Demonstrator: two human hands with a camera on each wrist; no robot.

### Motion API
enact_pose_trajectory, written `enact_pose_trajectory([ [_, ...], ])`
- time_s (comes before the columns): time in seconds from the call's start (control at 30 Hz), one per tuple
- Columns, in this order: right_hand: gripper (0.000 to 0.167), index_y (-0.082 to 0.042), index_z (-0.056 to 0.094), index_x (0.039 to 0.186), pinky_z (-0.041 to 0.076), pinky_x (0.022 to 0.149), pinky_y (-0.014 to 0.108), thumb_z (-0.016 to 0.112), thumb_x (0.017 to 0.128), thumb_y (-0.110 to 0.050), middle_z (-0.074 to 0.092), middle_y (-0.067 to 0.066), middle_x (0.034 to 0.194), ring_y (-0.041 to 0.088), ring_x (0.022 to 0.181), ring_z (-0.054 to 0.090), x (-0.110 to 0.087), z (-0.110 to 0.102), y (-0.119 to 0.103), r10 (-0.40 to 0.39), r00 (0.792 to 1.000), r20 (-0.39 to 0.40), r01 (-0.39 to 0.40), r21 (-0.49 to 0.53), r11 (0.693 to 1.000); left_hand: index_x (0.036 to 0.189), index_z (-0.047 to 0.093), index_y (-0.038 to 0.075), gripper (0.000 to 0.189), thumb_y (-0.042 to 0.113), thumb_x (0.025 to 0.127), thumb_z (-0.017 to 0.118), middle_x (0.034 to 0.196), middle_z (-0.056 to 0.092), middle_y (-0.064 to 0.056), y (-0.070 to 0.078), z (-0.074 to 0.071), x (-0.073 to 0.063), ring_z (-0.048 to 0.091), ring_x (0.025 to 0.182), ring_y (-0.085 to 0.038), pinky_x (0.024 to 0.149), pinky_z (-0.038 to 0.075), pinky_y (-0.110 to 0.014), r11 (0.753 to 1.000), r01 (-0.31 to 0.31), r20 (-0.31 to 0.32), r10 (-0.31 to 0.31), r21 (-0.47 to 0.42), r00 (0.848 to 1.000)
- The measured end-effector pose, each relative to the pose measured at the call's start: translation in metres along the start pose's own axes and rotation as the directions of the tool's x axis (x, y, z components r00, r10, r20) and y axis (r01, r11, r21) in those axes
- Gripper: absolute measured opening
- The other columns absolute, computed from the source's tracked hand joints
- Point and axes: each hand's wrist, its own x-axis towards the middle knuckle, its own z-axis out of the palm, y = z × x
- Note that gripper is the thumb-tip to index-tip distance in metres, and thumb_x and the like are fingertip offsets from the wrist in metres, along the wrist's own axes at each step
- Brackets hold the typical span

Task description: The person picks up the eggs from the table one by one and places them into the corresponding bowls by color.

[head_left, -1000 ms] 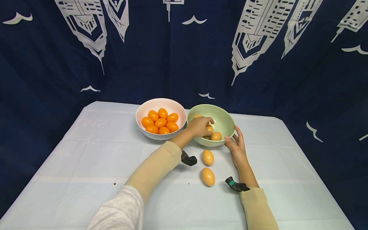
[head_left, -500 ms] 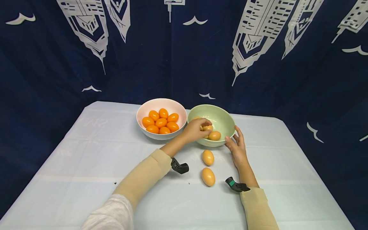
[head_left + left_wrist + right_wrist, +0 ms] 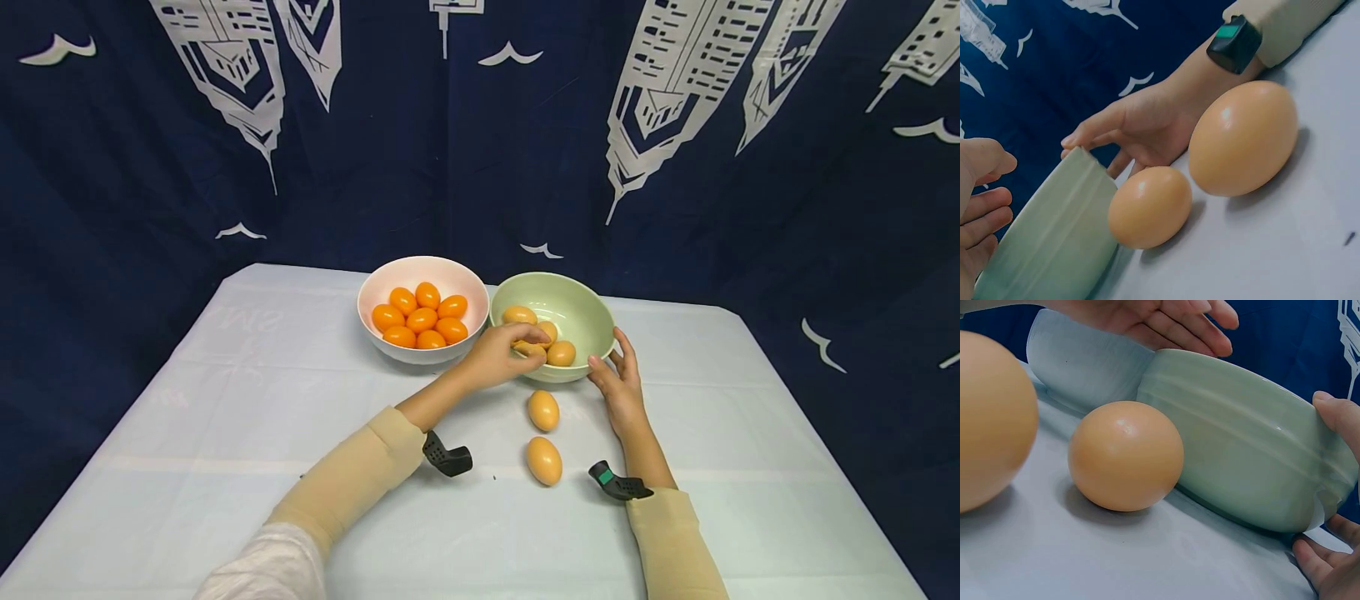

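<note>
My left hand (image 3: 498, 357) hovers at the near left rim of a green bowl (image 3: 581, 321). Its fingers are loosely bent with nothing visible between them; in the right wrist view the left hand (image 3: 1166, 325) is above the rim. My right hand (image 3: 621, 392) grips the bowl's right side, thumb near the rim and other fingers lower down. Inside lie several brown eggs (image 3: 561, 353), one partly hidden behind the left fingers. On the table before the bowl rest two more: a farther egg (image 3: 543, 411) and a nearer egg (image 3: 543, 461).
A pink bowl (image 3: 367, 287) stands just left of the green one, with several smooth orange egg-shaped things (image 3: 422, 320) in it. Both bowls are near the back edge of a white-covered table (image 3: 225, 400). Behind hangs a dark blue printed curtain (image 3: 375, 167).
My left hand has drawn back to the left and nearer from inside the green bowl, uncovering the eggs there. An egg near its fingers now lies in the bowl. My right hand stays put.
</note>
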Motion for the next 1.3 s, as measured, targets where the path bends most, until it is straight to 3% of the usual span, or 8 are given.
enact_pose_trajectory([
  [0.2,0.074,-0.026,0.018,0.156,0.046,0.093,0.021,0.059,0.097,-0.011,0.024,0.018,0.154,0.027,0.127,0.042,0.001,-0.001,0.001,0.002,1.000,-0.013,-0.002,-0.008,1.000,0.115,0.067,0.005,0.029,0.012,0.088,0.072,0.115,0.068,-0.005,0.003,0.000,-0.010,0.060,0.110,-0.018,0.097,0.045,-0.025,0.999,-0.033,0.010,0.033,0.012,0.999],
  [0.47,0.073,-0.026,0.019,0.156,0.047,0.091,0.020,0.059,0.097,-0.011,0.023,0.018,0.154,0.027,0.127,0.042,0.001,-0.002,0.001,-0.001,1.000,-0.018,0.001,-0.013,1.000,0.112,0.067,0.000,0.027,0.007,0.087,0.073,0.113,0.068,-0.009,-0.001,0.007,-0.026,0.060,0.110,-0.017,0.102,0.042,-0.025,0.988,-0.098,0.006,0.100,-0.116,0.995],
  [0.67,0.073,-0.026,0.018,0.156,0.046,0.092,0.021,0.059,0.097,-0.012,0.023,0.019,0.154,0.028,0.128,0.041,0.001,-0.001,0.000,0.005,1.000,-0.013,-0.005,-0.011,1.000,0.113,0.066,-0.001,0.028,0.007,0.087,0.072,0.113,0.068,-0.014,-0.005,0.015,-0.038,0.060,0.111,-0.021,0.103,0.041,-0.026,0.979,-0.091,0.082,0.107,-0.181,0.991],
  [0.87,0.074,-0.027,0.017,0.157,0.045,0.095,0.023,0.058,0.097,-0.013,0.022,0.018,0.155,0.028,0.130,0.040,0.000,0.000,0.000,0.007,1.000,-0.005,-0.007,-0.007,1.000,0.115,0.066,0.001,0.030,0.010,0.087,0.074,0.113,0.069,-0.009,-0.005,0.020,-0.046,0.060,0.111,-0.016,0.102,0.043,-0.029,0.982,-0.087,0.143,0.112,-0.168,0.983],
  [1.3,0.073,-0.025,0.018,0.156,0.046,0.094,0.022,0.058,0.097,-0.011,0.022,0.019,0.154,0.029,0.131,0.039,0.000,0.000,-0.001,0.000,1.000,0.004,0.000,0.003,1.000,0.111,0.066,0.000,0.031,0.007,0.083,0.077,0.109,0.067,-0.011,-0.005,0.037,-0.055,0.061,0.102,-0.021,0.095,0.047,-0.027,0.957,-0.157,0.279,0.224,-0.244,0.934],
])
